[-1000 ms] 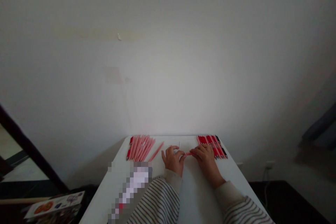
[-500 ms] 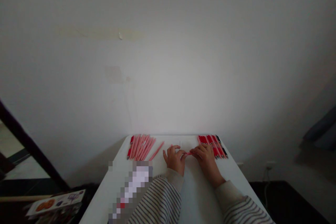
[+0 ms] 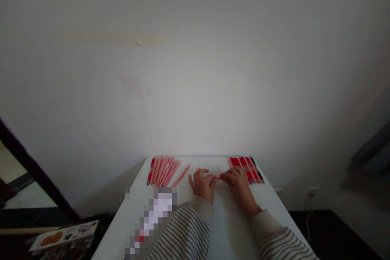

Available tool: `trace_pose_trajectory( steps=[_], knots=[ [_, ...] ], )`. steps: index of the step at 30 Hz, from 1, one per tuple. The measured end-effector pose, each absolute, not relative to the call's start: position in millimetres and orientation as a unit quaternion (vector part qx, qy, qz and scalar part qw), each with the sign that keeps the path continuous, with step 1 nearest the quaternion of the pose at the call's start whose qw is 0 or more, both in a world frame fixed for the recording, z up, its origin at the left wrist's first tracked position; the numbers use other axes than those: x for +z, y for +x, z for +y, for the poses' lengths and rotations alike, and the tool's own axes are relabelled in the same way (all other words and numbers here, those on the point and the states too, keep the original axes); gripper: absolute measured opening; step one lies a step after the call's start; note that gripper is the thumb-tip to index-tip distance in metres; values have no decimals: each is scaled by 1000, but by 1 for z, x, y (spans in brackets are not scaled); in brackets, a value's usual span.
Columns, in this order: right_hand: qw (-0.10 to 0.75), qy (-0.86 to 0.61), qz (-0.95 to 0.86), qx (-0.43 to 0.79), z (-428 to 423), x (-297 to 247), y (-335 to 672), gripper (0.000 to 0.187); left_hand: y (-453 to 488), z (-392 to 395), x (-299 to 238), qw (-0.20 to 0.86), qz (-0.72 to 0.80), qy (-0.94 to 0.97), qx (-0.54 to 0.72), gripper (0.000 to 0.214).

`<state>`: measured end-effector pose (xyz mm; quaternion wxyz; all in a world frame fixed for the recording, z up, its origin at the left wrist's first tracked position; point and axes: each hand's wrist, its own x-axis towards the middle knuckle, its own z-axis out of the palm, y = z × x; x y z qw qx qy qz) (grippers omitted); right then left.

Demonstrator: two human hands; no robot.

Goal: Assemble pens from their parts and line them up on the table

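Pinching a small pink pen [image 3: 218,178] between the fingertips of both hands, I have my left hand [image 3: 201,186] and right hand [image 3: 239,185] curled closed on its two ends near the far edge of the white tabletop [image 3: 231,227]. A fan of pink pens [image 3: 164,169] lies toward the far left corner, and a row of red pens [image 3: 246,168] just beside my right hand toward the far right corner.

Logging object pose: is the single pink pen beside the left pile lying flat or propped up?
Lying flat. The single pink pen rests slantwise on the white table, apart from the pink pile.
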<state>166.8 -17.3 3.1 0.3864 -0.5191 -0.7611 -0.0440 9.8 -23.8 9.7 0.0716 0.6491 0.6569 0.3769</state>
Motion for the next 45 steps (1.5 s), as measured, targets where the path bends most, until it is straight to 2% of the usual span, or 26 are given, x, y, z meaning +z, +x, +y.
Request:
trace_pose_trajectory(
  steps=[31,45],
  knots=[
    [380,-538,-750,-59,-20,7,166,23,8,-28,16,76,662,662,345,23],
    [430,-536,-723,-80,-13,0,170,30,1,-26,18,46,685,651,324,21]
  ],
)
